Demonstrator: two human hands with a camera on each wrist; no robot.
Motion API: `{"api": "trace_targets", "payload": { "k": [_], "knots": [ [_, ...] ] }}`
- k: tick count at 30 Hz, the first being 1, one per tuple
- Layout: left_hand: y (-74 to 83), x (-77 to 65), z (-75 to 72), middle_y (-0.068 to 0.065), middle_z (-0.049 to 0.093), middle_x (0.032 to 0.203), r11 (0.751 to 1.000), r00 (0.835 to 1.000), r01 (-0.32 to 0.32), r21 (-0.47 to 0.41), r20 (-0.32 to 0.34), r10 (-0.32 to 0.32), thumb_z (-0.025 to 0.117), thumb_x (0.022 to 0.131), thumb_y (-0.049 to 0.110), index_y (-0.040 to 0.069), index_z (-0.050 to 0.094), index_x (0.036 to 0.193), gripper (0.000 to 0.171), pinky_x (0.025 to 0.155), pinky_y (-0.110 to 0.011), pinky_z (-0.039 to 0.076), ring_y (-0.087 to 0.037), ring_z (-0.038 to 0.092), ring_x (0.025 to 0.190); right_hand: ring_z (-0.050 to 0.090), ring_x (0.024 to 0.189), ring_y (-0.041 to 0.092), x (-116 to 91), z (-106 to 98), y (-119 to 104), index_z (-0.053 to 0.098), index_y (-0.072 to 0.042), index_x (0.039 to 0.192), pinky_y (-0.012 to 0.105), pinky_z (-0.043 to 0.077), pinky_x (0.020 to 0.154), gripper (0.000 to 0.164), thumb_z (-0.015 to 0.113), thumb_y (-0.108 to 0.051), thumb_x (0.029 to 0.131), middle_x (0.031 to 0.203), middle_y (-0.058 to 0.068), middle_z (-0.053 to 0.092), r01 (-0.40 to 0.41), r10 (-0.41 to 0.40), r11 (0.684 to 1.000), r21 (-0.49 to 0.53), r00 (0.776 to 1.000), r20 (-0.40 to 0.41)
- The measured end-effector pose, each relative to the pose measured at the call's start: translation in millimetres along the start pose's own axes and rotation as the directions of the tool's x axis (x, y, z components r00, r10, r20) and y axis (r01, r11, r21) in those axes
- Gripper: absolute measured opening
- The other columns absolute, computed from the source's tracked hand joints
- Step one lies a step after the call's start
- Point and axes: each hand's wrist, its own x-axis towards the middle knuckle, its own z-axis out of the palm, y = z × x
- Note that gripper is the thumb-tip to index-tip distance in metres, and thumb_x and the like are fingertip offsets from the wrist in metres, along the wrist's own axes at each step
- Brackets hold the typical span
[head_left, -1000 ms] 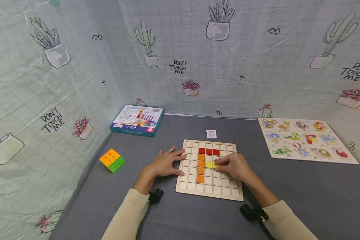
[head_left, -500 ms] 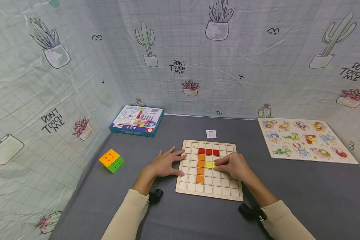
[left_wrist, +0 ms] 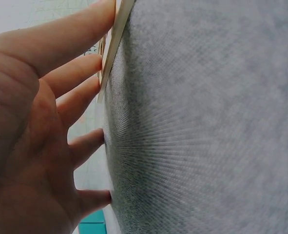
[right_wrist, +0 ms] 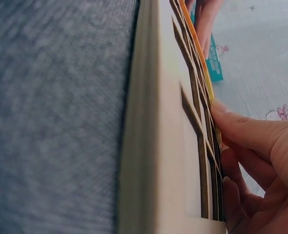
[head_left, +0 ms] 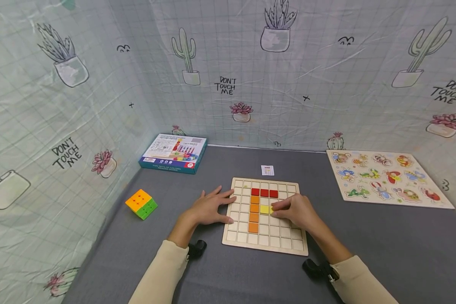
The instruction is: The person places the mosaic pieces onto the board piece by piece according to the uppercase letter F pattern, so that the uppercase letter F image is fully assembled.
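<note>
A wooden grid board point(head_left: 264, 248) lies flat on the grey cloth in the head view. Three red tiles point(head_left: 264, 193) form a row near its far side, and an orange column point(head_left: 253, 217) runs toward the near side from the leftmost one. To the right of that column sits one yellow tile point(head_left: 264, 209). My right hand point(head_left: 299, 211) pinches a second yellow tile point(head_left: 271, 210), mostly hidden by thumb and fingers, right beside the first. My left hand point(head_left: 211, 207) spreads its fingers along the board's left edge; in the left wrist view, thumb point(left_wrist: 80, 29) and some fingertips touch that edge.
A small printed card point(head_left: 267, 170) lies beyond the board. At the back left is a teal puzzle box point(head_left: 173, 153), with an orange and green cube point(head_left: 142, 203) nearer on the left. An insect picture board point(head_left: 387, 179) occupies the right. Patterned fabric walls point(head_left: 213, 55) border the table.
</note>
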Motion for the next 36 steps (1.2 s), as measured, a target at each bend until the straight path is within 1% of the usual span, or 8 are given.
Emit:
{"api": "trace_targets", "payload": {
  "k": [7, 13, 21, 26, 29, 31, 34, 36],
  "knots": [
    [1.2, 1.3, -0.5, 0.007, 0.033, 0.168, 1.0, 1.0, -0.002, -0.003, 0.001, 0.002, 0.081, 0.085, 0.046, 0.026, 0.05, 0.152, 0.076, 0.122, -0.076, 0.005, -0.035, 0.016, 0.162, 0.073, 0.114, 0.029, -1.2, -2.8, 2.4, 0.085, -0.015, 0.095, 0.048, 0.056, 0.098, 0.016, 0.087, -0.02, 0.08, 0.108, 0.006, 0.081, 0.012, -0.012, 1.0, 0.019, 1.0, 0.016],
    [4.4, 1.8, -2.3, 0.007, 0.033, 0.168, 1.0, 1.0, -0.005, -0.011, 0.005, 0.005, 0.081, 0.085, 0.045, 0.026, 0.051, 0.151, 0.076, 0.122, -0.076, 0.004, -0.035, 0.015, 0.162, 0.068, 0.122, 0.032, -7.0, -8.9, 8.7, 0.082, -0.014, 0.108, 0.049, 0.055, 0.102, 0.026, 0.085, -0.02, 0.083, 0.117, 0.006, 0.079, 0.052, -0.055, 0.998, 0.046, 0.997, 0.059],
    [5.2, 2.3, -2.6, 0.006, 0.034, 0.168, 1.0, 1.0, 0.0, -0.007, 0.004, 0.0, 0.081, 0.084, 0.045, 0.025, 0.051, 0.151, 0.076, 0.121, -0.077, 0.005, -0.036, 0.016, 0.161, 0.072, 0.112, 0.028, -15.5, -17.0, 19.1, 0.076, -0.011, 0.122, 0.019, 0.056, 0.08, 0.038, 0.083, -0.021, 0.086, 0.125, 0.012, 0.075, 0.084, -0.087, 0.992, 0.089, 0.996, 0.036],
    [4.0, 4.2, -2.6, 0.006, 0.034, 0.168, 1.0, 1.0, 0.0, 0.012, 0.008, 0.0, 0.081, 0.084, 0.046, 0.026, 0.051, 0.151, 0.076, 0.121, -0.077, 0.007, -0.036, 0.017, 0.161, 0.072, 0.101, 0.023, -19.8, -21.1, 22.2, 0.073, -0.009, 0.126, 0.018, 0.055, 0.074, 0.042, 0.081, -0.022, 0.087, 0.129, 0.015, 0.072, 0.104, -0.103, 0.993, 0.052, 0.994, -0.021],
    [2.3, 3.9, -1.8, 0.007, 0.034, 0.168, 1.0, 1.0, -0.004, 0.024, 0.019, 0.003, 0.08, 0.084, 0.049, 0.027, 0.051, 0.151, 0.076, 0.121, -0.077, 0.008, -0.036, 0.017, 0.161, 0.065, 0.084, 0.019, -21.4, -23.9, 24.2, 0.071, -0.008, 0.129, 0.023, 0.049, 0.066, 0.045, 0.081, -0.023, 0.087, 0.133, 0.017, 0.07, 0.111, -0.112, 0.994, -0.019, 0.992, -0.05],
    [0.3, 3.5, -1.4, 0.007, 0.033, 0.169, 1.0, 1.0, -0.009, 0.028, 0.03, 0.008, 0.079, 0.084, 0.051, 0.028, 0.05, 0.152, 0.077, 0.122, -0.076, 0.008, -0.034, 0.017, 0.161, 0.066, 0.09, 0.026, -21.5, -26.5, 25.7, 0.069, -0.008, 0.131, 0.032, 0.054, 0.074, 0.047, 0.08, -0.023, 0.088, 0.137, 0.018, 0.067, 0.119, -0.124, 0.989, -0.087, 0.99, -0.062],
    [-3.8, 2.5, -1.8, 0.005, 0.032, 0.169, 0.999, 0.999, -0.027, 0.025, 0.037, 0.026, 0.076, 0.085, 0.054, 0.028, 0.047, 0.154, 0.079, 0.122, -0.076, 0.01, -0.033, 0.017, 0.162, 0.064, 0.116, 0.044, -20.4, -32.5, 26.2, 0.066, -0.005, 0.135, 0.054, 0.055, 0.094, 0.051, 0.079, -0.022, 0.089, 0.143, 0.023, 0.061, 0.133, -0.143, 0.978, -0.162, 0.988, -0.052],
    [-6.4, 2.0, -4.3, 0.003, 0.031, 0.17, 0.998, 0.998, -0.047, 0.031, 0.033, 0.046, 0.074, 0.086, 0.054, 0.028, 0.044, 0.156, 0.081, 0.122, -0.075, 0.011, -0.031, 0.018, 0.162, 0.05, 0.136, 0.05, -19.2, -38.8, 26.3, 0.063, -0.003, 0.137, 0.067, 0.044, 0.106, 0.053, 0.078, -0.022, 0.09, 0.149, 0.025, 0.055, 0.15, -0.162, 0.965, -0.213, 0.986, -0.038]
  ]
}}
